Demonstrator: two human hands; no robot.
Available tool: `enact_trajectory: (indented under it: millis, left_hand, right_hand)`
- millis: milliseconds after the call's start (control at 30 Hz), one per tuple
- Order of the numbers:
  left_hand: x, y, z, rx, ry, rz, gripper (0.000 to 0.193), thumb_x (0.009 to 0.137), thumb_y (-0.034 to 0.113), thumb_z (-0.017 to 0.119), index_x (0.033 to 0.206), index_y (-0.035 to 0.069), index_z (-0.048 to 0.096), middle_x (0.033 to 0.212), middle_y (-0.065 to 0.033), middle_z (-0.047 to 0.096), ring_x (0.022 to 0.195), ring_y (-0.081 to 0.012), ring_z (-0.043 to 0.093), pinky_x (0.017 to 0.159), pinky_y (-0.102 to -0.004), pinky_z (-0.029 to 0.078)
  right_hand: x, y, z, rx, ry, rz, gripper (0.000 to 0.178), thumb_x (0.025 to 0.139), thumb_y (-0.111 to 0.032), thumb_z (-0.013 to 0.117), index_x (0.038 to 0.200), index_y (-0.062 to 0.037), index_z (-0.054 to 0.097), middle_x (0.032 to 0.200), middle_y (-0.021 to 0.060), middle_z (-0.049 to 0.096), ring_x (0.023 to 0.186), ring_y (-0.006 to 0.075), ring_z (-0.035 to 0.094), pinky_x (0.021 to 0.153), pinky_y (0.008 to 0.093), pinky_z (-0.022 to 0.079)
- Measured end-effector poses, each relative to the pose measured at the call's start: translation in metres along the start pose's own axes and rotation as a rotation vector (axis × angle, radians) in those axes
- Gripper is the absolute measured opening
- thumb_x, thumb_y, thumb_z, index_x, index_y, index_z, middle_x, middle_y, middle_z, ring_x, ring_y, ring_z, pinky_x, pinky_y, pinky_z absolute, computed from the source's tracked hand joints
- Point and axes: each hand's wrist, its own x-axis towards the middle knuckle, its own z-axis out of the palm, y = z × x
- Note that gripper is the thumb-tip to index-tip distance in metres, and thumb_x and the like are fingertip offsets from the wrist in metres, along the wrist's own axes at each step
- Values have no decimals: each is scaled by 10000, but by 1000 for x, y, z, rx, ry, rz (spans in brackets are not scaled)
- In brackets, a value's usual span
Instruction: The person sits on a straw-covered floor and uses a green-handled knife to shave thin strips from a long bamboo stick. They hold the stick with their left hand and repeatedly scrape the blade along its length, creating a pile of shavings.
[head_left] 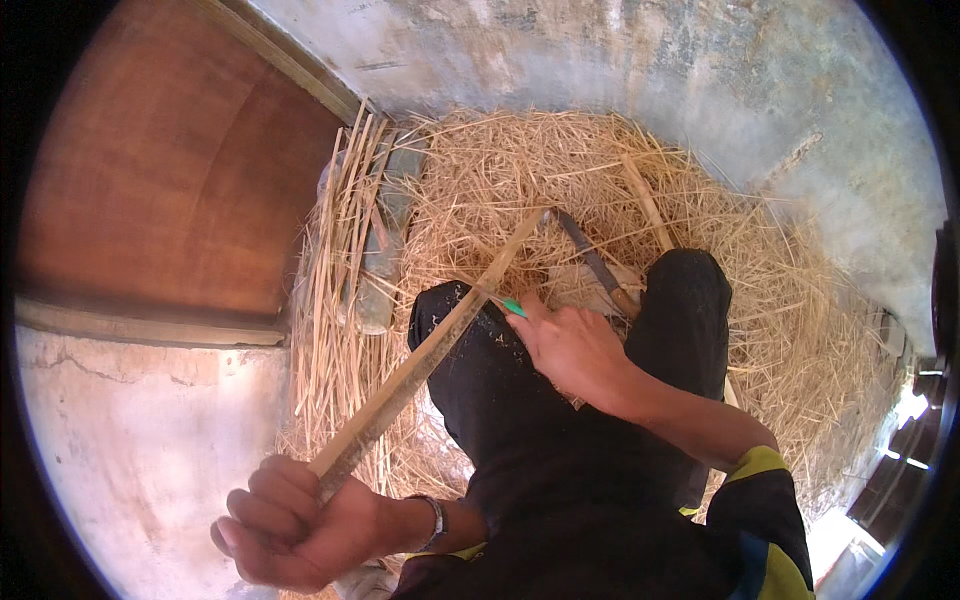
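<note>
A long, flat wooden strip [400, 380] slants from the lower left up across my left knee. My left hand [290, 525] is closed round its lower end, with a bracelet on that wrist. In my right hand [575, 345] is a small knife [514, 307] with a green handle. Its thin blade lies against the strip just above my left knee. Small pale shavings dot the dark trouser leg [500, 360]. Beyond the strip's upper end, a dark, bent-bladed tool [590, 250] with a wooden handle rests between my knees.
Loose straw-like shavings [510, 150] cover the floor around me. To the left lies a bundle of thin split sticks [335, 260] beside grey stones [375, 300]. A wooden stick [648, 205] stands out past my right knee. A stained wall [640, 60] and a brown door panel [170, 170] border the spot.
</note>
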Motion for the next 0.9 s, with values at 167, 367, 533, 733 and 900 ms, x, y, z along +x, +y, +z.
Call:
enact_trajectory:
  millis: [167,367,533,733,900]
  left_hand:
    - [0,-1,3,-123,-39,-40,357,904,129,440,611,166,240,500,45,159,434,-65,130,449,-255,130]
    - [-3,-3,8,0,151,-17,362,900,131,459,616,168,236,515,43,162,442,-65,126,452,-256,126]
    - [-3,-2,0,-105,-26,-34,360,899,133,465,621,168,239,521,44,157,445,-62,130,453,-256,122]
    - [2,-3,-8,-92,10,-52,346,905,138,460,635,163,246,522,50,156,446,-61,132,451,-256,124]
    - [-3,0,1,-87,-45,-80,350,906,151,455,629,166,242,521,47,155,451,-65,131,454,-259,122]
  right_hand:
    - [-10,-17,-4,196,43,-256,313,948,-319,465,945,-8,505,562,201,571,529,401,593,468,483,476]
    - [3,9,12,45,14,-79,331,937,-327,490,982,0,510,561,210,570,532,392,597,476,455,488]
    - [13,33,32,-6,67,-87,286,929,-303,517,917,-18,494,566,198,569,523,380,594,465,457,477]
    - [11,11,31,74,149,-179,273,927,-294,520,893,-24,495,543,194,563,507,385,589,427,477,451]
    - [22,52,37,-107,125,-33,268,915,-289,541,873,-28,496,553,196,561,509,398,578,441,484,446]
